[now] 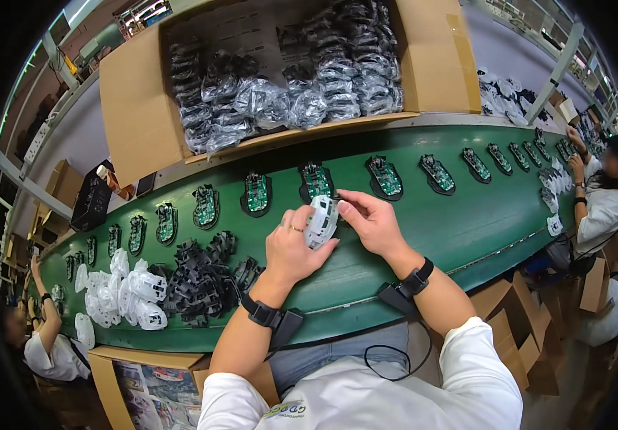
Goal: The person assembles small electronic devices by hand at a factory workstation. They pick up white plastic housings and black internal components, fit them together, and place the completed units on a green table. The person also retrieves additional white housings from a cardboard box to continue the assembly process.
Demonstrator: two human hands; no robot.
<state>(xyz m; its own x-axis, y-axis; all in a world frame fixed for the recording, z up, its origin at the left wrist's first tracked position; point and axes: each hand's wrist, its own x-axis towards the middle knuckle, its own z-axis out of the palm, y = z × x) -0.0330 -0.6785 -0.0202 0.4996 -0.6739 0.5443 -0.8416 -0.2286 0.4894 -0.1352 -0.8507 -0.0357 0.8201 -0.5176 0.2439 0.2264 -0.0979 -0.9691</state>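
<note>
The left hand (289,246) hides part of the white shell (321,223); the top edge cuts off the cardboard box (438,64).

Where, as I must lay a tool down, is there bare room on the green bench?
The bench is bare between the right hand, circuit boards, its near edge and the far-right white shells. It is crowded left of the left hand: more white shells, black parts.

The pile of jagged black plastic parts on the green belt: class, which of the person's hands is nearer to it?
Left. The left hand is just right of the black pile; the right hand is farther right, past the curved white plastic shell.
</note>
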